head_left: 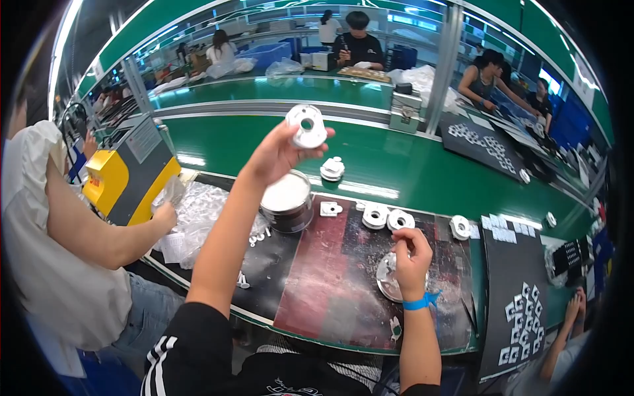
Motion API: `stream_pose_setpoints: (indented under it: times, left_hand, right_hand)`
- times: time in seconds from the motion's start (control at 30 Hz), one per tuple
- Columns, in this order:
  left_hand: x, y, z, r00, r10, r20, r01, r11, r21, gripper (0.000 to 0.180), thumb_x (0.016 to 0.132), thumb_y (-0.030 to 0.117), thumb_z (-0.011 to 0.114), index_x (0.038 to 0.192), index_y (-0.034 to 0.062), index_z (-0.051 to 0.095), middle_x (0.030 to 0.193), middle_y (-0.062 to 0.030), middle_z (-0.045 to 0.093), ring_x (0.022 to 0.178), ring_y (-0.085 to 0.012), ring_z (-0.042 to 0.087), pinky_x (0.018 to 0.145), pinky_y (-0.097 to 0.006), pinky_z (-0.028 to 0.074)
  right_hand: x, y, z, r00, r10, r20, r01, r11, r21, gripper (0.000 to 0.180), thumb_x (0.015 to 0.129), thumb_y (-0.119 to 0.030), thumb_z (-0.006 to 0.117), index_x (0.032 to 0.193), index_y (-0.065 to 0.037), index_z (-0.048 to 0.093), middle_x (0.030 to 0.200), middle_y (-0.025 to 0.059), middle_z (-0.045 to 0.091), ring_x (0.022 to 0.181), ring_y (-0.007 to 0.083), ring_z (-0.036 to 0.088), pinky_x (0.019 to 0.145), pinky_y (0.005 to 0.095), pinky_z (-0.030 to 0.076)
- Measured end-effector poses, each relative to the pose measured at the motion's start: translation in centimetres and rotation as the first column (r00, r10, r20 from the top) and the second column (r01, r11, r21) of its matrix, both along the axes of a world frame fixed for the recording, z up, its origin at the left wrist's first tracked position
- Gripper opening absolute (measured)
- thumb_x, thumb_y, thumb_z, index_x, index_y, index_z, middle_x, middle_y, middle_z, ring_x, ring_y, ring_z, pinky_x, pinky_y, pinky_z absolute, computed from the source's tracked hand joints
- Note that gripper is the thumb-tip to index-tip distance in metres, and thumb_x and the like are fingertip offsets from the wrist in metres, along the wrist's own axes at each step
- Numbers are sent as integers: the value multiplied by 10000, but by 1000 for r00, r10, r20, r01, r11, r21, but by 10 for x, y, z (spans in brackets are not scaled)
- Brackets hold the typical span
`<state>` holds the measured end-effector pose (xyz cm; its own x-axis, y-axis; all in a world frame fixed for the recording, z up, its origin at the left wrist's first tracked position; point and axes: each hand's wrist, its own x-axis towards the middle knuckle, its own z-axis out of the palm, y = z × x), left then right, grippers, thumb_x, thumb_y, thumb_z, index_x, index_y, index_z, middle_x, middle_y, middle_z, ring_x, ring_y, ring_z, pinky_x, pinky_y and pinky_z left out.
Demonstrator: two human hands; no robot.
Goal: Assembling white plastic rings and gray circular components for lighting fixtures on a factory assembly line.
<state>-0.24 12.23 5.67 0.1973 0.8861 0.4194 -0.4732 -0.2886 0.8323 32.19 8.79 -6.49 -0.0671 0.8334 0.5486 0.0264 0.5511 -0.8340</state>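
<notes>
My left hand (282,153) is raised over the far side of the bench, its fingers closed round a white round plastic part (312,138) with a hole in its middle. My right hand (413,257) hangs over the red-and-black mat, fingers curled in a pinch. Whatever it may hold is too small or hidden to tell. Under its wrist lies a round shallow dish (387,285), partly covered by the hand. Just beyond the fingertips sit two white round parts, one to the left (368,222) and one to the right (407,219).
A large tin (288,214) stands left of the mat, near clear plastic bags (206,206). A white stacked part (332,169) rests on the green conveyor (251,142). Tweezers (470,313) lie by a black board (495,264) of small white pieces. A person (72,244) works close on the left.
</notes>
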Motion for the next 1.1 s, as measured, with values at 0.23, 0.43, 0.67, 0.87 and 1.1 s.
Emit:
stream_pose_setpoints:
  times: [0.23,0.43,0.67,0.87,1.1]
  left_hand:
    - [113,-56,-72,975,-133,180,189,920,-343,462,893,281,494,1249,-12,508,1154,-218,639,837,-267,647,714,-355,541]
    - [116,-68,-117,997,-73,21,73,856,-512,381,977,242,446,1330,110,388,1122,-259,641,781,-302,687,616,-346,561]
    - [141,-74,-123,985,-80,153,152,817,-556,331,997,229,419,1303,104,404,1132,-235,635,746,-260,646,618,-322,513]
    - [147,-78,-138,971,-179,158,239,736,-634,346,987,259,422,1298,108,405,1136,-226,635,845,-308,681,671,-355,566]
    - [145,-84,-134,990,-122,65,137,795,-592,567,879,142,626,1375,151,353,1182,-196,613,892,-280,682,678,-356,599]
  right_hand:
    - [14,-1,11,988,-124,91,113,987,118,93,870,27,570,915,10,649,851,81,652,760,145,624,686,262,487]
    - [78,-87,36,910,-323,261,287,943,165,117,819,12,627,919,-23,678,844,86,662,713,168,618,616,268,473]
    - [245,-132,5,222,-793,568,839,452,304,130,838,-78,642,960,-39,660,867,111,633,766,276,612,688,369,493]
    - [327,-109,-16,79,-703,707,817,452,359,301,805,-195,718,1058,-40,664,855,126,619,805,301,609,719,398,492]
    - [328,-65,-22,178,-621,763,785,557,271,218,748,-159,733,872,8,669,806,155,646,788,323,629,729,409,507]
